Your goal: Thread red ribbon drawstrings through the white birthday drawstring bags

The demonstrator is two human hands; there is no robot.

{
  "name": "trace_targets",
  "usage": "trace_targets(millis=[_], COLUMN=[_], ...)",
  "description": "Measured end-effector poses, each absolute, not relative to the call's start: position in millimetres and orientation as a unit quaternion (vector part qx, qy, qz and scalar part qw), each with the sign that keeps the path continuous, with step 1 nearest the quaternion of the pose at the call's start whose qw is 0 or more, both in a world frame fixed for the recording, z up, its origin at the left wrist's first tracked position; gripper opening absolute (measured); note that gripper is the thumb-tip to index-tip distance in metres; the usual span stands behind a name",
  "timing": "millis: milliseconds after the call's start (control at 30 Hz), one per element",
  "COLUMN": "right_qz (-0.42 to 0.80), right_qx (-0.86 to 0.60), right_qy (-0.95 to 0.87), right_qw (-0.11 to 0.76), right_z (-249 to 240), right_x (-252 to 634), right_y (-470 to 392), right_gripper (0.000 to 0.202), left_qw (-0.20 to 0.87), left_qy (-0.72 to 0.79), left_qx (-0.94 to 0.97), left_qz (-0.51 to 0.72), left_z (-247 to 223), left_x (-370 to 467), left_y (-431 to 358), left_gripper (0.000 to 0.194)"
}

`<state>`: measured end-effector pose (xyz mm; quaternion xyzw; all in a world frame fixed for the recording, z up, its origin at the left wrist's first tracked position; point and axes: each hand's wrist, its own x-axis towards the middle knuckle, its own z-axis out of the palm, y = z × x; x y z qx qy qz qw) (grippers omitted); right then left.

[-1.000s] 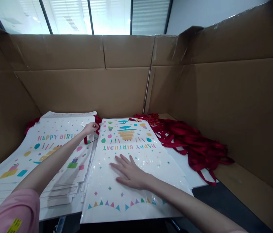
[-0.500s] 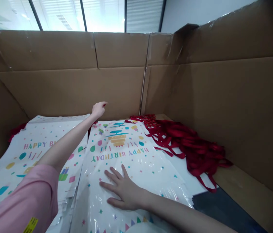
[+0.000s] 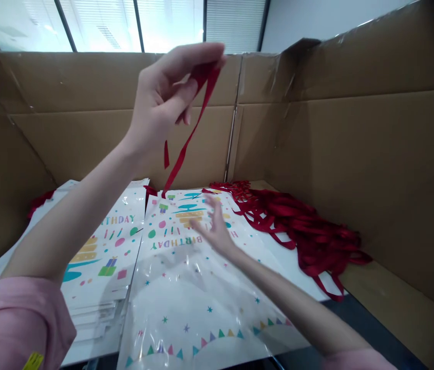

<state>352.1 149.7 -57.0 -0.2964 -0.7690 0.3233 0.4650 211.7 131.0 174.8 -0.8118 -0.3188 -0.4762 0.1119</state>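
Thin red ribbon (image 3: 180, 160), hanging aslant, glossy white sheet (image 3: 176, 295), printed "BIRTHDAY" upside down, lying below, slightly rippled

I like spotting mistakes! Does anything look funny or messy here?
The writing on the middle birthday print is upside down, while the left stack reads upright. On the right, red ribbons lie in a tangled-looking heap.
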Motion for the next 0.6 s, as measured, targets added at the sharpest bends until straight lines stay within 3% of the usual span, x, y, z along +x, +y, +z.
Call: trace_targets(millis=[100,167,267,333,600], right_qz=[0.342,0.397,0.495,0.519,0.424], right_qx=[-0.199,-0.097,-0.017,-0.039,-0.292], right_qy=[-0.747,-0.778,-0.811,-0.816,-0.832], right_qw=[0.534,0.477,0.311,0.252,0.208], right_z=[9,39,54,49,54], right_x=[345,342,349,367,498], right_y=[176,185,191,198,238], right_gripper=[0.095,0.074,0.035,0.037,0.046], left_qw=[0.042,-0.011,-0.079,-0.115,-0.210], left_qy=[-0.350,-0.355,-0.359,-0.386,-0.574], left_qx=[-0.831,-0.843,-0.837,-0.812,-0.695], left_qz=[-0.430,-0.403,-0.406,-0.422,-0.378], left_z=[167,159,149,144,92], left_x=[217,214,194,168,38], left_y=[92,75,60,54,49], left_gripper=[0.045,0.042,0.044,0.044,0.033])
